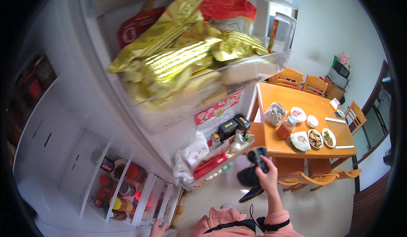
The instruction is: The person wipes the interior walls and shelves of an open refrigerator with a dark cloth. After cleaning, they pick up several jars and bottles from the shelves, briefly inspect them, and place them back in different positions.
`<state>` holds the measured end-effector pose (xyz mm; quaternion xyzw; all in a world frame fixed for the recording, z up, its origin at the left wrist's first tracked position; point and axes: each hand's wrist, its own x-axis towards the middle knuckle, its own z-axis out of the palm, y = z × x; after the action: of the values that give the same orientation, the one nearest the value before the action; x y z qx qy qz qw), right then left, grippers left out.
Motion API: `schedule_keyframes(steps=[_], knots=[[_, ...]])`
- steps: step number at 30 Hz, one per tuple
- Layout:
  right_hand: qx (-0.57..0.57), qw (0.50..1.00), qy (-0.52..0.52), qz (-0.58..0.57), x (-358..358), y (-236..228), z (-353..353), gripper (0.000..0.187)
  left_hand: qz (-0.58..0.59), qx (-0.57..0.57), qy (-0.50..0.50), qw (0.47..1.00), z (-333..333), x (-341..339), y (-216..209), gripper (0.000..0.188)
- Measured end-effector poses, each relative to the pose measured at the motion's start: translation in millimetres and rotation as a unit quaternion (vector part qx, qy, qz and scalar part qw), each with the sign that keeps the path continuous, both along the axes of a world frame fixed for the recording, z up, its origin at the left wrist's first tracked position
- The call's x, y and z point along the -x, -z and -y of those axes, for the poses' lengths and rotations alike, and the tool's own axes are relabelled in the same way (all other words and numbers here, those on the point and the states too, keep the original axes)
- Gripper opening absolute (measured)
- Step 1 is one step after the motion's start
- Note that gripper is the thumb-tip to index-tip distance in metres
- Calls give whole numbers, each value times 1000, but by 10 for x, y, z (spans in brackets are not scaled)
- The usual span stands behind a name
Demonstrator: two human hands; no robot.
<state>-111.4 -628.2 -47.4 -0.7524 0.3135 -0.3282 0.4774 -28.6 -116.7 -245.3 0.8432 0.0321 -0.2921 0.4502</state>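
Black, crumpled stuff makes up the dark bundle (249, 177) I have in the right hand (267, 177); blur keeps me from saying whether it is bagged or loose. My fingers are closed around its upper right side, and the rest hangs below and to the left of the hand, above the tiled floor (316, 199). I'd say it is pinched at one end because it is floppy, and held out to clear the lower door bin (241, 153) just left of the hand. That bin's lip seems meant to keep the eggs (207, 178) from rolling out; higher up, another clear lip retains yellow packets (178, 61). My right forearm rises almost straight from below, hand tipped slightly left. Lower left of it, the left hand (158, 229) is beside the refrigerator (51, 139), only partly visible; I cannot tell whether it grips anything. Farther right, the worktop (292, 93) carries dishes (328, 138) and a jar (286, 128).
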Motion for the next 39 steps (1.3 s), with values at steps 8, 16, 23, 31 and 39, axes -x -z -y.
schedule_keyframes(steps=[8, 16, 23, 31, 39], knots=[[295, 955, 10, -44, -110, 777, 2465, 52, 172, -146, 48, 973, 1078, 33, -213, 62], [356, 825, -187, -398, -543, 2119, 3347, 57, 172, -88, -47, 980, 1943, 319, -233, 56], [303, 839, -352, -283, -1139, 1053, 1894, 46, 223, -137, -209, 942, 1465, 256, -1328, 42], [181, 666, -705, -166, -998, -918, -253, 34, 452, -30, -270, 850, 741, -323, -2274, 30], [190, 721, -565, 355, -2135, -2473, -2582, 34, 510, 62, -205, 833, 495, -407, -2864, 24]])
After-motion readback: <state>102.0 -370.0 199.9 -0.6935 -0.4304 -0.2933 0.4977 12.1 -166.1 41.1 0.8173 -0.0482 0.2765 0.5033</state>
